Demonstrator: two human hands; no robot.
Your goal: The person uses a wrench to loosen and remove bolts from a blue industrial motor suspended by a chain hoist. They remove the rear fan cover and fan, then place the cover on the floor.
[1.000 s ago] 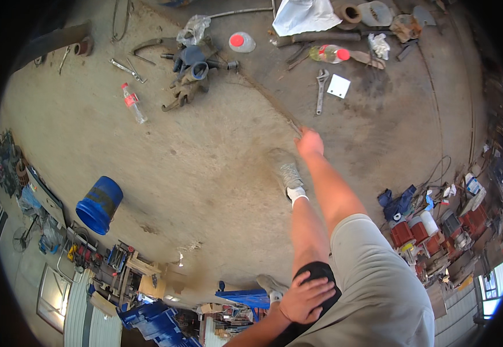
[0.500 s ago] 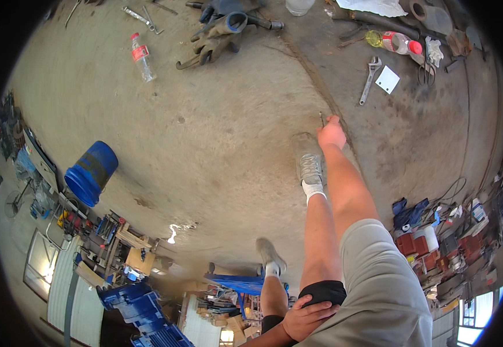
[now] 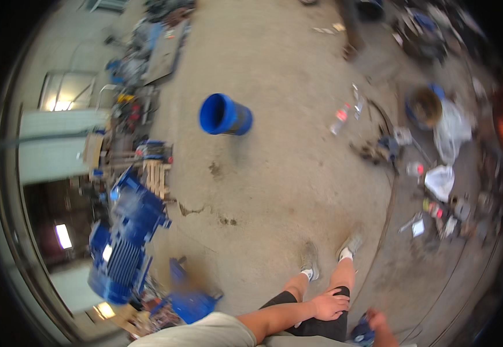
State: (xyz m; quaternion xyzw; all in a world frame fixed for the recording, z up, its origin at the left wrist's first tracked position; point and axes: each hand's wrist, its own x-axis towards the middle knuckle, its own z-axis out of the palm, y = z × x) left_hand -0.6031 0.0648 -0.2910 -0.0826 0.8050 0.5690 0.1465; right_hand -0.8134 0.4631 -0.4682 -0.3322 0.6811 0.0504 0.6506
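Note:
My left hand (image 3: pixel 329 305) lies over my bent knee, its fingers flat on the hem of the black shorts (image 3: pixel 332 331). At the lower edge, my right hand (image 3: pixel 377 319) is low beside my right leg, smeared by motion. Its fingers do not show clearly, and whether a small object is in them cannot be made out. Close to it is a dark blue bundle (image 3: pixel 362 334), perhaps cloth. My two grey shoes (image 3: pixel 307 260) stand on the concrete floor.
Ahead is a blue bucket (image 3: pixel 226 114). A large blue motor (image 3: pixel 127 254) stands at left, near a blue metal piece (image 3: pixel 192 303). To the right lie a plastic bottle (image 3: pixel 340 119), dark gloves (image 3: pixel 373 151), a wrench (image 3: pixel 409 223), a white card (image 3: pixel 418 227) and a white bag (image 3: pixel 440 182).
My view has swung left, bringing the bucket and motor further in. My right hand, earlier out by my shoe with a thin metal piece, is now at the lower edge. The left stays on my knee.

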